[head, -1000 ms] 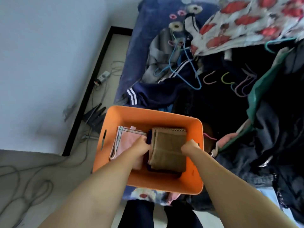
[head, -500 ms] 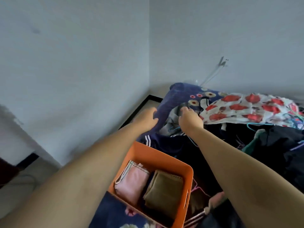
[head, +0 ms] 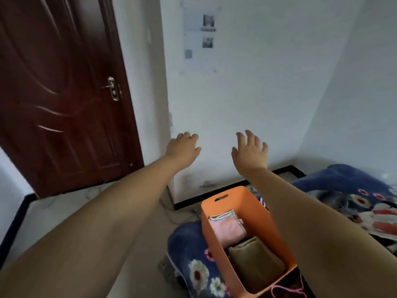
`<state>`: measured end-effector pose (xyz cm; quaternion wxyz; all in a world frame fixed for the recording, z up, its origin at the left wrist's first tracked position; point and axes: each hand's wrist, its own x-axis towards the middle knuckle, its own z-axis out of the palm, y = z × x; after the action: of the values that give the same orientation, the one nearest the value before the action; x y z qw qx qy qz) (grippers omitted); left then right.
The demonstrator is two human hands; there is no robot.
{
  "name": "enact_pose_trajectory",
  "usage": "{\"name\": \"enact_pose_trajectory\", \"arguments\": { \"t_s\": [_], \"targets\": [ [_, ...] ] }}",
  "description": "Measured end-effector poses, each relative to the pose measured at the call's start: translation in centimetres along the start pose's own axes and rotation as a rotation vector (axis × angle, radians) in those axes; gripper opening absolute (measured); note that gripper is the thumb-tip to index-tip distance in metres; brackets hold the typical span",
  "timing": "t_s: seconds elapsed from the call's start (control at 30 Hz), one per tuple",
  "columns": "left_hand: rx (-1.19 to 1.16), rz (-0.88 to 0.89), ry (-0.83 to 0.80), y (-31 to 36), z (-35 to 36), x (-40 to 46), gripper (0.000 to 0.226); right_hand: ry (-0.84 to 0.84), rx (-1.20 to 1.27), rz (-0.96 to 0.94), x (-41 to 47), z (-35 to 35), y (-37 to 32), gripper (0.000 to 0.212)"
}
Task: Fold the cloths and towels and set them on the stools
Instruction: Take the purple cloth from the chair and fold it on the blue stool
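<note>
left hand (head: 182, 147): raised in front of the white wall (head: 257, 93), fingers loosely bent, holding nothing, touching nothing.

right hand (head: 250, 152): raised beside the left, apart from it, fingers spread and straight, holding nothing.

orange basket (head: 234, 203): plastic, with a slot handle in its far wall; stands on the near corner of the bed, below and between the two forearms.

pink cloth (head: 227, 227): folded, with a pale striped border; lies in the far half of the basket, against its left wall.

brown towel (head: 255, 262): folded; lies in the near half of the basket, touching the pink cloth's near edge (a dark layer shows under both, too shadowed to tell what it is).

bed (head: 191, 248): covered by a blue bedspread with white and red flowers; the near corner shows left of the basket, more of it at the right edge of the view.

red-and-white cloth (head: 384, 222): on the bed at the far right, partly cut off by the frame.

dark wooden door (head: 60, 93): closed, metal handle (head: 112, 89) on its right side, upper left of view.

paper sheet (head: 199, 37): stuck to the wall above the hands, print blurred.

floor (head: 71, 211): pale, with a black skirting along the wall.
</note>
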<state>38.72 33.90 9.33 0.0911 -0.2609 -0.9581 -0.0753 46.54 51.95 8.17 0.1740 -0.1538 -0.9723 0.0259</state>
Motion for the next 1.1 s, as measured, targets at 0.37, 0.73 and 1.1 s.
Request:
{"name": "enact_pose_trajectory", "arguments": {
  "t_s": [0.37,0.73,1.1],
  "targets": [
    [0.198,-0.504,0.101,-15.4,-8.4,-26.2,0.045,-0.067,0.147,-0.444,-13.1,-2.6,-21.2,0.048],
    [0.295,-0.969,0.022,-18.7,-15.9,-62.4,0.047,-0.194,0.264,-0.946,-40.1,-7.5,-38.6,0.049],
    [0.312,-1.768,0.269,-4.0,-20.1,-93.7,0.045,-0.189,0.496,-1.675,-66.5,-17.3,-45.8,0.047]
  ]
}}
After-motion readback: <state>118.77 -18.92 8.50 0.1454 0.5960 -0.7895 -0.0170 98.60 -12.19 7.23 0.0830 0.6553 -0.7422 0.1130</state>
